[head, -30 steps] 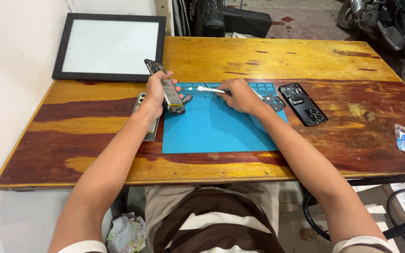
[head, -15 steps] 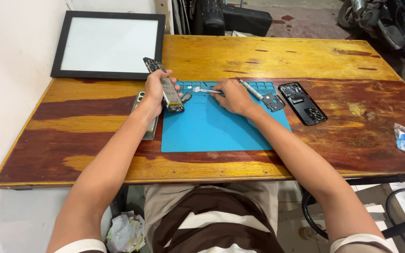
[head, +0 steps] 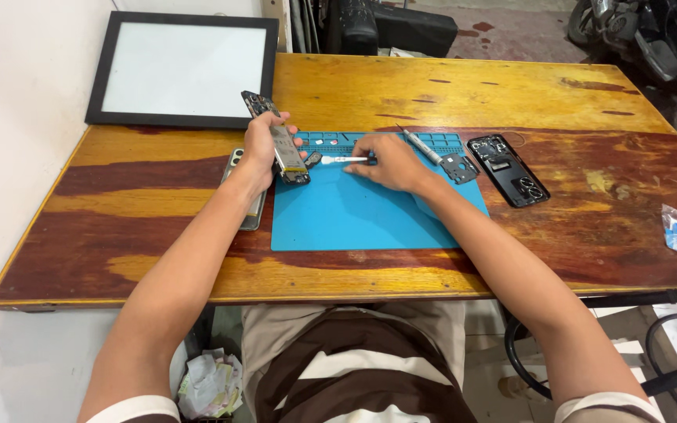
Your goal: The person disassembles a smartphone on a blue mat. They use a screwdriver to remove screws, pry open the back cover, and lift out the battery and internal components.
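The left hand (head: pixel 264 150) sits left of the frame centre and grips an opened dark smartphone body with exposed internals (head: pixel 277 140). The fingers wrap its long edges and hold it tilted, the upper end pointing toward the upper left of the frame and the lower end just above the upper left corner of the blue rectangular silicone work mat (head: pixel 370 211).

The right hand (head: pixel 386 163) rests on the mat's upper edge, near the frame centre. Its fingers are narrowly closed over the right end of a small white plastic tool (head: pixel 342 160), which lies flat and points left toward the phone body. Whether the tool is pinched or only pressed down is not clear at this size.

Right of this hand, a slim grey metal screwdriver (head: pixel 421 146) lies diagonally across the mat's tray section, and a small dark phone cover plate (head: pixel 459 168) lies just beside it. A black phone back shell (head: pixel 508 169) lies off the mat on the varnished wooden table (head: pixel 511 94). A black-framed white panel (head: pixel 183 69) occupies the upper left of the frame. A second phone (head: pixel 244 192) lies under the left forearm.
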